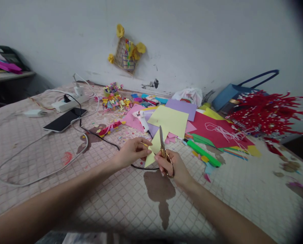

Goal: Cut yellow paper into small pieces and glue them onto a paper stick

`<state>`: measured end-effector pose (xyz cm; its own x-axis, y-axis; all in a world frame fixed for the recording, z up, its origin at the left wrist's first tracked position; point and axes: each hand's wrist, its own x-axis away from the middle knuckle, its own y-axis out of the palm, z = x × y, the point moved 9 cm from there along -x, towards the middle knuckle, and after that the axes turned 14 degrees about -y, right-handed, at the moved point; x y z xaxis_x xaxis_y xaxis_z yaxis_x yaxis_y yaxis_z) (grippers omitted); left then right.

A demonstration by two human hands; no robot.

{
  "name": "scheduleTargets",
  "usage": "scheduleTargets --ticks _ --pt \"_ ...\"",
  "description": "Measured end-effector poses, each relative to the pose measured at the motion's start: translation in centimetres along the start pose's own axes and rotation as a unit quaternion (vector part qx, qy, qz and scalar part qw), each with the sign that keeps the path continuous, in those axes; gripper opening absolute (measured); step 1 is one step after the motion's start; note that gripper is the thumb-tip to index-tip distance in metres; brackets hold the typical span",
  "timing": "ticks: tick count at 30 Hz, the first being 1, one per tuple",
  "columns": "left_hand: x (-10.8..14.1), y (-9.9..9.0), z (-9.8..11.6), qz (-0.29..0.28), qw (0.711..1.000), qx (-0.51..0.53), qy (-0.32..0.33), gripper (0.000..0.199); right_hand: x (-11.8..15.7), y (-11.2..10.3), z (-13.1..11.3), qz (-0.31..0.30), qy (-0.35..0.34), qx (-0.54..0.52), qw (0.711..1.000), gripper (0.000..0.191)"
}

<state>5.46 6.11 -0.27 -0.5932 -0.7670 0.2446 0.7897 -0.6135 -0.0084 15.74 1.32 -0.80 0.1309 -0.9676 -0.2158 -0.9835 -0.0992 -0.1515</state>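
Observation:
My left hand (pixel 133 151) pinches a pale yellow piece of paper (pixel 156 145) by its left edge, above the table. In my right hand (pixel 173 166) is a pair of scissors (pixel 163 142) with gold-coloured handles, fingers through the loops and blades pointing away from me. The blades lie along the right side of the paper; whether they are parted cannot be made out. Just beyond is a larger pale yellow sheet (pixel 170 119) on top of other coloured sheets. A white glue gun (pixel 142 121) lies to its left, its black cable running towards me.
A black-screened tablet (pixel 65 120) and a white power strip (pixel 70 102) with looping cables lie left. Paper scraps (pixel 117 102) are heaped at the back. A green glue stick or marker (pixel 203 153), red sheets (pixel 209 130), red pipe-cleaner-like stems (pixel 260 113) and a blue bag (pixel 230 96) stand right.

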Motion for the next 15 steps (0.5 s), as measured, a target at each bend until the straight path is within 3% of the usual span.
scheduleTargets --ticks 10,15 --pt "-0.3 0.1 -1.3 -0.028 0.991 0.104 -0.085 0.034 -0.2 0.0 0.1 -0.006 -0.011 -0.009 1.0 0.022" --pt "-0.3 0.6 -1.8 -0.054 0.99 0.075 -0.102 0.033 -0.2 -0.1 0.1 -0.003 -0.015 0.004 1.0 0.024"
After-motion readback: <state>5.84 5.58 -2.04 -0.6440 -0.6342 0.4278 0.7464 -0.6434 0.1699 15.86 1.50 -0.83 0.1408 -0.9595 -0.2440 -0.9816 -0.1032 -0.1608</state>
